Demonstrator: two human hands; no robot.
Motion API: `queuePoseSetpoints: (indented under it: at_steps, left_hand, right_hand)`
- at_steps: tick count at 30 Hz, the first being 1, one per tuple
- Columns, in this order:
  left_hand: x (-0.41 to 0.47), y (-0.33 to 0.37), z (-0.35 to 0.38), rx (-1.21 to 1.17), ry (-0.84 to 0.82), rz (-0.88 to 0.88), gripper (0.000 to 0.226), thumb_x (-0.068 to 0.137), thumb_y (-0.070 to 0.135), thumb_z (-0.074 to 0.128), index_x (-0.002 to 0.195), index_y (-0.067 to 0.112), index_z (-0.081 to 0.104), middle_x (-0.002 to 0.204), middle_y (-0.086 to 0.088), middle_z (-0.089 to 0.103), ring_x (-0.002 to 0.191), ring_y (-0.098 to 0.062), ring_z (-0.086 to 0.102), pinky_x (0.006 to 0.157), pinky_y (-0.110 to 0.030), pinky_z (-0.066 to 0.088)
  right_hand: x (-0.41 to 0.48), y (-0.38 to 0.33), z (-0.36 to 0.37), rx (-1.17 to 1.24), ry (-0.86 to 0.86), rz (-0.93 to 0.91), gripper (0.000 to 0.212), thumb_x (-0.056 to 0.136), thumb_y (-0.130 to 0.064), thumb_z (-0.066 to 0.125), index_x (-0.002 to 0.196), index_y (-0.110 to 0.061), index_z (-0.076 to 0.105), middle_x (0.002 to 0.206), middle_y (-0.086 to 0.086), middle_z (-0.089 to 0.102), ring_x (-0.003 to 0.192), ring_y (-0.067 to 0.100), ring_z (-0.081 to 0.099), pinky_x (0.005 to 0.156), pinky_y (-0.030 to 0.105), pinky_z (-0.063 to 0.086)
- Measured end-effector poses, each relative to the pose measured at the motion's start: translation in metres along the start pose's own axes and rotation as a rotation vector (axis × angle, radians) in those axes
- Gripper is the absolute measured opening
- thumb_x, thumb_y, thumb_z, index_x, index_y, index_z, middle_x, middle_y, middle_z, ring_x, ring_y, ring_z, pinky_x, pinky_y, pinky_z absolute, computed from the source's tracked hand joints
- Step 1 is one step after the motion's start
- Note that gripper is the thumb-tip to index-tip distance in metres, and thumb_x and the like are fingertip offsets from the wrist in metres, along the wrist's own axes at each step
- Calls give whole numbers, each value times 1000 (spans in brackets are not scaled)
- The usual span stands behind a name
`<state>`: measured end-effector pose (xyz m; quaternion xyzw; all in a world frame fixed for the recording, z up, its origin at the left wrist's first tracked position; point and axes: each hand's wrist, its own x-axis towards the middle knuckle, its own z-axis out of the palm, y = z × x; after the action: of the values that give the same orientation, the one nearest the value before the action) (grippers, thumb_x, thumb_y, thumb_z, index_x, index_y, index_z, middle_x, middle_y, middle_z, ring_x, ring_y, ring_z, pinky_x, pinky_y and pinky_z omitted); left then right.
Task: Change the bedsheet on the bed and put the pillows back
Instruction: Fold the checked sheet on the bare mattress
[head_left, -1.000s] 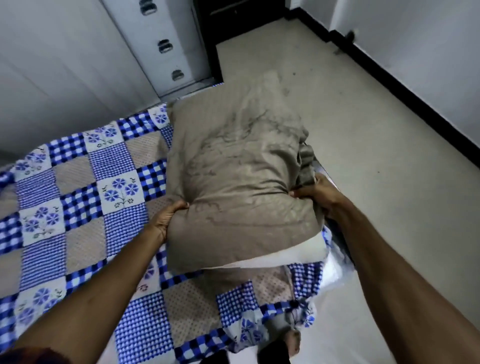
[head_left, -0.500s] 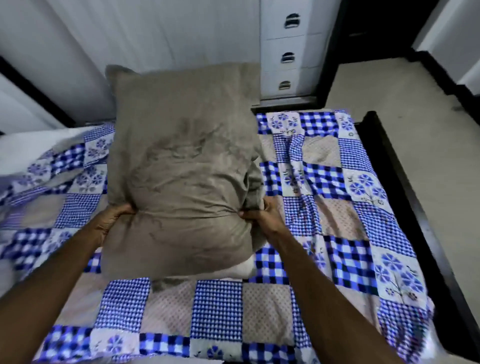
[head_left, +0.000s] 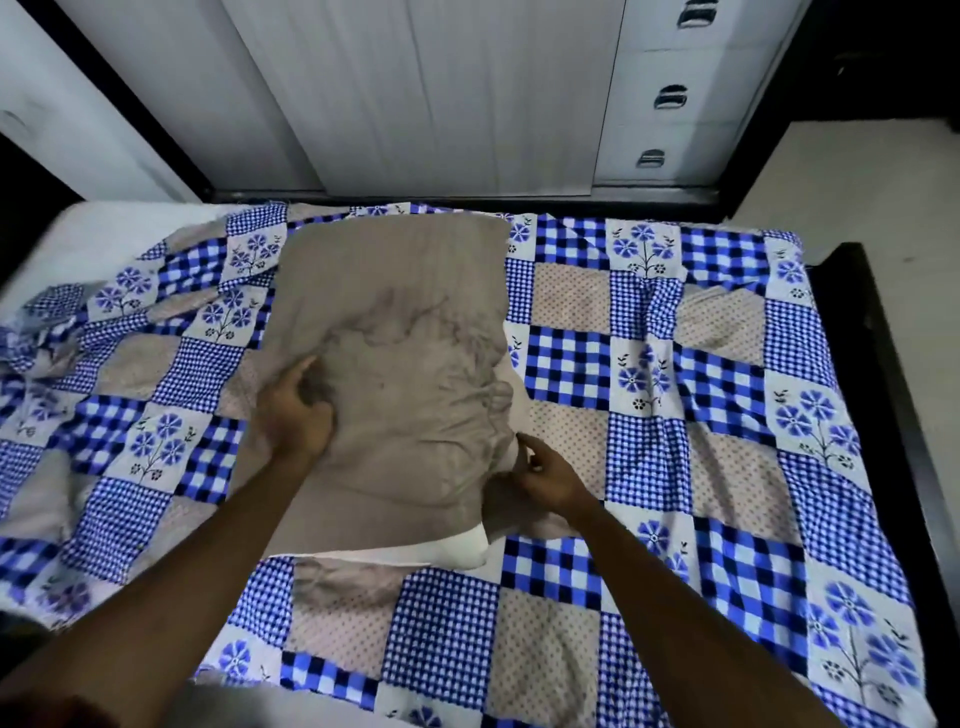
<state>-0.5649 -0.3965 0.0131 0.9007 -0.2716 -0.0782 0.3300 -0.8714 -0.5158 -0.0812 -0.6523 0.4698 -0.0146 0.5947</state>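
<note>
On the patchwork bedsheet (head_left: 649, 467) lies the brown pillow (head_left: 405, 322); left hand (head_left: 293, 410) grips its side, right hand (head_left: 550, 478) pinches its edge.

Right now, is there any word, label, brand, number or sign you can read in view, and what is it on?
No readable text anywhere in this view.
The bedsheet: only checks, dots and flower prints.
The pillow: plain tan cover with dark marks, no tag showing.
The drawers: metal handles, no labels.
</note>
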Motion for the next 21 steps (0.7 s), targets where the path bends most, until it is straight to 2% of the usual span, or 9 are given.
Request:
queuePoseSetpoints:
  at_steps: [2, 4, 6, 8, 10, 11, 14, 18, 21]
  left_hand:
    - [-4, 28, 19, 65, 2, 138, 59, 62, 17, 47, 115, 9, 72, 111, -17, 71, 103, -37, 62, 95, -43, 49]
    - [-14, 61, 42, 100, -55, 278, 49, 68, 18, 49, 111, 9, 72, 106, -15, 70, 99, -36, 61, 89, -41, 48]
    - [-33, 104, 78, 103, -137, 384, 45, 70, 17, 52, 110, 11, 72, 104, -13, 69, 97, -35, 62, 86, -40, 49]
    - [-55, 145, 118, 111, -200, 461, 47, 69, 16, 56, 114, 12, 70, 109, -9, 69, 100, -31, 62, 89, -39, 49]
    - [-79, 181, 165, 126, -285, 505, 50, 70, 17, 60, 119, 9, 67, 114, -9, 68, 104, -30, 61, 93, -39, 49]
    - [-87, 195, 186, 134, -337, 528, 49, 72, 17, 62, 121, 8, 66, 115, -11, 68, 105, -33, 62, 93, -41, 50]
    - [-123, 245, 260, 161, -511, 476, 49, 79, 17, 69, 127, 7, 64, 125, -14, 64, 114, -37, 59, 94, -45, 50]
    - [-157, 298, 338, 270, -636, 457, 60, 82, 31, 69, 138, 14, 55, 138, -7, 55, 129, -32, 49, 100, -41, 44]
    - [-151, 321, 382, 391, -735, 429, 73, 88, 40, 69, 150, 20, 38, 157, -2, 36, 143, -27, 33, 112, -51, 34]
  right_hand:
    - [6, 10, -19, -25, -56, 19, 53, 93, -13, 66, 143, -15, 52, 104, 1, 68, 85, 13, 62, 75, 18, 48]
    - [9, 20, -38, -20, -76, 27, 47, 91, -10, 69, 137, -14, 59, 91, -3, 67, 75, 9, 62, 71, 20, 49]
    - [10, 31, -69, -24, -19, 21, 46, 88, -17, 75, 132, -18, 63, 104, 2, 67, 86, 14, 66, 76, 25, 49]
    - [10, 43, -107, -19, 47, -4, 41, 90, -14, 74, 129, -10, 64, 119, 12, 63, 102, 22, 65, 76, 29, 47]
    - [9, 64, -156, -38, 91, -36, 34, 93, -8, 69, 124, 3, 63, 119, 22, 62, 99, 26, 64, 78, 41, 46]
    - [10, 75, -178, -52, 142, -35, 36, 93, -14, 70, 126, -2, 63, 123, 17, 61, 97, 24, 64, 83, 42, 50]
    - [10, 124, -262, -96, 338, 46, 48, 87, -26, 77, 132, -16, 62, 131, 11, 59, 109, 25, 63, 93, 40, 50]
    - [18, 160, -365, -104, 532, 62, 46, 81, -21, 73, 125, -10, 66, 123, 16, 62, 113, 34, 62, 99, 42, 49]
    - [33, 169, -411, -110, 502, 81, 54, 84, -23, 71, 135, -12, 60, 135, 15, 57, 124, 34, 57, 106, 42, 44]
